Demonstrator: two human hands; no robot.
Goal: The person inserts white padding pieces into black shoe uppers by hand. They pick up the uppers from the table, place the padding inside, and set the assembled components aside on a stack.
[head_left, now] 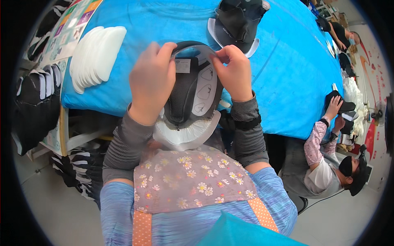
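Note:
Between my two hands is a dark baseball cap [179, 100], tipped so that its inside faces up. Mesh lining, a white label and a pale band with printed outlines show inside it. A white, curved brim piece [186, 134] sits at the end nearest my body. My left hand [152, 80], a little blurred, pinches the cap's far rim on the left. On the right, the thumb and fingers of my right hand [234, 70] grip the same rim. Beyond them, a stack of dark caps with white-edged brims [236, 26] lies on the table.
A blue cover [283, 78] spreads over the table. White brim inserts [98, 57] lie fanned at its left. Dark cap pieces [41, 94] hang over the left side, with more bundled below [82, 168]. At right, a co-worker [328, 164] handles a dark cap; another person [342, 35] is farther off.

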